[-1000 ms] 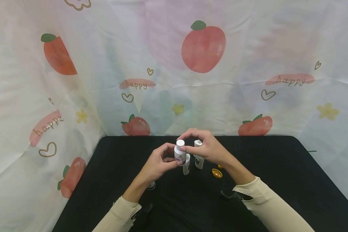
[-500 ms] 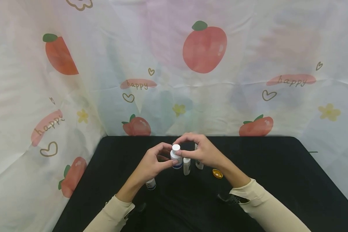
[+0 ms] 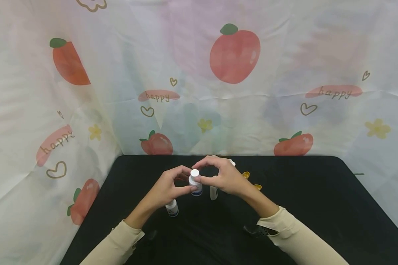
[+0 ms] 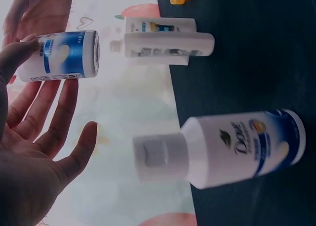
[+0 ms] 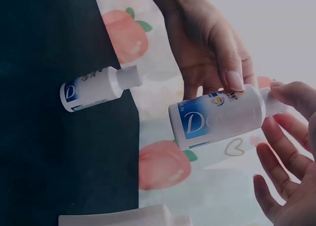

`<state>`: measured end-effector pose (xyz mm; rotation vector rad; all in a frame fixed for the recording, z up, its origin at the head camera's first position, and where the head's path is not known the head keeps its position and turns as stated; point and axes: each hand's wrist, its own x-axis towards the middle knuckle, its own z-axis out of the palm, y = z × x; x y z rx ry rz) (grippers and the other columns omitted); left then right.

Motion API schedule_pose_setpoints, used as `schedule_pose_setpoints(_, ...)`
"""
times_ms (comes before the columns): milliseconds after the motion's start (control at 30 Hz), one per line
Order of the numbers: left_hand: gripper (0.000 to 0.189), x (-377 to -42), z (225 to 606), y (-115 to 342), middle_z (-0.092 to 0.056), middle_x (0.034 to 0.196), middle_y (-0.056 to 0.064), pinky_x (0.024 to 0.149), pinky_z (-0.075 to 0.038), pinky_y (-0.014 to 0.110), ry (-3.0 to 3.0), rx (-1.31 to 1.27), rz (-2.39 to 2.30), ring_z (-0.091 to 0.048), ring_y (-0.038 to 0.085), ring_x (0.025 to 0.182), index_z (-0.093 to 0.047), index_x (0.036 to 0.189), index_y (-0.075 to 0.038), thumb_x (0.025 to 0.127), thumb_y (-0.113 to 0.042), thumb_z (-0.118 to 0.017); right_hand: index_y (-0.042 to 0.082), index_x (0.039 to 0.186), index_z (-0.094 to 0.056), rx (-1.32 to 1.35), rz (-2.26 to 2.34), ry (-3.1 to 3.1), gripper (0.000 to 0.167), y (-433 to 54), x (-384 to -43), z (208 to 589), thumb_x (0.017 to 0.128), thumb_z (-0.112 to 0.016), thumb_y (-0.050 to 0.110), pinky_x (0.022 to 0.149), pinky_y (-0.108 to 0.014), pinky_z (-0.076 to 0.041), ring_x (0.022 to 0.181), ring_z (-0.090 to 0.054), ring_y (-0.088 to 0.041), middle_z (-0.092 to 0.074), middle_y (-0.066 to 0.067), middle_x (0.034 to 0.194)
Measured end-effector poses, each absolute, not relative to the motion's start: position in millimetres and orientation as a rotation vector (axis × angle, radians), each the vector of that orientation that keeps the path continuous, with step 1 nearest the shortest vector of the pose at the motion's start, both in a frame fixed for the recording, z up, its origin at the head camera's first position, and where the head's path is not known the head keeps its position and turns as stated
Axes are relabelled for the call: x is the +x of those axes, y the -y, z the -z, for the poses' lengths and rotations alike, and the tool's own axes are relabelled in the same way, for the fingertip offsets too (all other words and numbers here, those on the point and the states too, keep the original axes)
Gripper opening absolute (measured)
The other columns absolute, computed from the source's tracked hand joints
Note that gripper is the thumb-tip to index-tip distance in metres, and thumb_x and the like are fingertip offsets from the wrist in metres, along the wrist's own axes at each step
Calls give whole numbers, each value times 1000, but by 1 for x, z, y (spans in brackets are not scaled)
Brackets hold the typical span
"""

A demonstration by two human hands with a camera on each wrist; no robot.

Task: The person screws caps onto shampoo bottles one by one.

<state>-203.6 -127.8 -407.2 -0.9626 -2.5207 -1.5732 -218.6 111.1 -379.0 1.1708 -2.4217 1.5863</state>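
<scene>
Above the table, my left hand (image 3: 170, 187) holds a small white Dove bottle (image 3: 196, 186) by its body, between thumb and fingers. My right hand (image 3: 223, 176) pinches the white cap (image 3: 195, 173) of that bottle from the other side. In the right wrist view the bottle (image 5: 212, 118) tilts with its blue label visible, and the cap is partly hidden by fingers. A similar Dove bottle (image 4: 242, 149) stands on the table, close below my left hand, with its cap on.
Two slim white bottles stand farther back; one (image 3: 213, 193) is beside my right hand, the other (image 3: 232, 162) mostly hidden behind it. Gold pieces (image 3: 246, 175) lie right of them on the black table (image 3: 311, 191). A printed cloth (image 3: 185, 73) hangs behind.
Both hands have moved left and slightly down with the bottle. The standing Dove bottle shows more beneath my left wrist, and more of the gold pieces shows past my right hand.
</scene>
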Motion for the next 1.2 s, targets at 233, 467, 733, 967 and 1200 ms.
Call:
schedule_pose_setpoints(233, 35, -204, 410, 137, -71, 109, -7, 94, -54, 41, 2540, -943, 1559, -70, 13, 100, -68, 115, -20, 84, -23, -85, 28, 111, -73, 1112, -1577, 2387, 25, -105, -219, 393, 88, -82, 25, 95, -37, -50, 106, -63, -11, -70, 12, 108)
schedule_pose_setpoints(467, 35, -206, 416, 141, -71, 107, -7, 93, -55, 43, 2579, -926, 1540, -70, 14, 100, -68, 113, -21, 83, -23, -87, 23, 113, -73, 1074, -1668, 2320, 27, -97, -216, 409, 88, -82, 20, 99, -42, -48, 108, -64, -14, -70, 8, 109)
schedule_pose_setpoints(733, 33, -207, 425, 148, -72, 103, -8, 89, -54, 33, 2635, -937, 1456, -69, 11, 97, -68, 110, -22, 83, -28, -86, 23, 114, -74, 1110, -1626, 2305, 27, -88, -215, 420, 89, -81, 22, 97, -40, -48, 106, -63, -13, -70, 8, 107)
schedule_pose_setpoints(967, 33, -203, 430, 153, -71, 102, -8, 91, -51, 36, 2671, -923, 1481, -67, 11, 98, -68, 111, -21, 84, -27, -86, 14, 114, -73, 1085, -1666, 2353, 26, -82, -208, 422, 89, -80, 14, 99, -46, -48, 108, -64, -19, -71, 0, 108)
schedule_pose_setpoints(1200, 35, -204, 447, 160, -70, 105, -10, 94, -50, 45, 2683, -938, 1495, -64, 11, 102, -68, 113, -25, 84, -33, -85, 1, 110, -72, 1065, -1701, 2366, 25, -74, -196, 413, 86, -78, 1, 99, -49, -48, 105, -66, -29, -71, -10, 105)
